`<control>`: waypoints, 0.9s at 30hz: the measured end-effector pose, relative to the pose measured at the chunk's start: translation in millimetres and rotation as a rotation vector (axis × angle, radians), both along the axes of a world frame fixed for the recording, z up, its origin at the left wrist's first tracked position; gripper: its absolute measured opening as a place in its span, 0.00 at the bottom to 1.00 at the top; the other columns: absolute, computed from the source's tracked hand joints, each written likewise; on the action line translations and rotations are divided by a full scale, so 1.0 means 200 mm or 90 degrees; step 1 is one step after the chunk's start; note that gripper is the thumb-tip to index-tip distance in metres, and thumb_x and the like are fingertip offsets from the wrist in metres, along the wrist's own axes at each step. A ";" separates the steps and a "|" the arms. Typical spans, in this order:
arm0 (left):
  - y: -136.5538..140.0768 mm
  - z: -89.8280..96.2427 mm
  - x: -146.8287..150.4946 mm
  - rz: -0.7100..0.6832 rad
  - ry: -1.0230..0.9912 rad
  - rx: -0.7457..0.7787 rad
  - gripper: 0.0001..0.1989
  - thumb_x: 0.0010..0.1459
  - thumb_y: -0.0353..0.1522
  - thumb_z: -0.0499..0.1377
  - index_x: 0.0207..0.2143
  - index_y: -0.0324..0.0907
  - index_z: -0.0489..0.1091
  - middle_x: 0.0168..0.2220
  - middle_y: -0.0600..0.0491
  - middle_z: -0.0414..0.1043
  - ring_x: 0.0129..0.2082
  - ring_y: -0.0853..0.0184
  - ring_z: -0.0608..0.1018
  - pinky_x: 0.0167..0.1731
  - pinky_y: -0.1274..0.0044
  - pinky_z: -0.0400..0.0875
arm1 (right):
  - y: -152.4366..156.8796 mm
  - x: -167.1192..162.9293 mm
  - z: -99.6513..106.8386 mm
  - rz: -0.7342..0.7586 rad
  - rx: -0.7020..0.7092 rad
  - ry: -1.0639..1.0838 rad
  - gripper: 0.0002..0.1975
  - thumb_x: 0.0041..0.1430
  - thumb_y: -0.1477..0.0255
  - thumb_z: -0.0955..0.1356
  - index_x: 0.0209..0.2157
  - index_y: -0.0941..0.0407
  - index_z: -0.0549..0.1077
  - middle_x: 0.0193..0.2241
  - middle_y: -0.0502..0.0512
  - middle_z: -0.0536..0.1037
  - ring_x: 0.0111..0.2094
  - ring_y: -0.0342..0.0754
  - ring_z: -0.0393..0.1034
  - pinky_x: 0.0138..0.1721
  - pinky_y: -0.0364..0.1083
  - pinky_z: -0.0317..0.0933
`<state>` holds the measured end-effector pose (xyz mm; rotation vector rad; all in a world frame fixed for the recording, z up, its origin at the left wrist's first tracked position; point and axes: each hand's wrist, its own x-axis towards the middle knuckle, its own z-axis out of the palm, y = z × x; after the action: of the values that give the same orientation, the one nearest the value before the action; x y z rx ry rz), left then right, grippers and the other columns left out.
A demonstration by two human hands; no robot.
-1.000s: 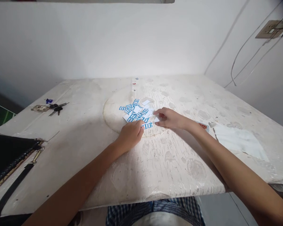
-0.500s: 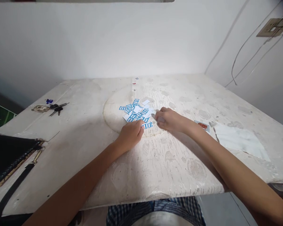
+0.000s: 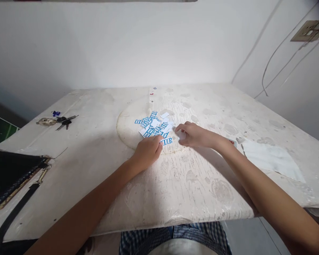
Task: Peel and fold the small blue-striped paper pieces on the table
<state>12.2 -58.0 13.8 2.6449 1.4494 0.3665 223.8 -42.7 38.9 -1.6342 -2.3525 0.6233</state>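
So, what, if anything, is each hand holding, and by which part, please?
Left hand: a white, blue-printed paper strip, by its left end. Right hand: I cannot tell.

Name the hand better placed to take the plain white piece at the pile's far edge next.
Likely the right hand: its fingers are beside the pile, nearer that white piece. The left hand is at a blue-marked strip on the near side, with the pile between. Whether the right hand holds anything is unclear.

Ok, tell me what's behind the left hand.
A pile of blue-outlined cards shows beyond the left hand; one card sticks out to its right. The hand hides that card's other end and anything directly behind.
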 end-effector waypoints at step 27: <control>-0.02 -0.02 -0.02 -0.030 -0.042 0.038 0.12 0.59 0.32 0.43 0.36 0.40 0.64 0.31 0.50 0.70 0.33 0.66 0.72 0.33 0.75 0.63 | -0.14 -0.10 0.11 0.056 -0.037 -0.085 0.13 0.48 0.70 0.64 0.38 0.54 0.68 0.37 0.58 0.65 0.34 0.49 0.64 0.32 0.46 0.57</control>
<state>7.7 -61.7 9.5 2.6801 1.3765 0.4952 203.5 -70.6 60.3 -1.6504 -2.5358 0.6228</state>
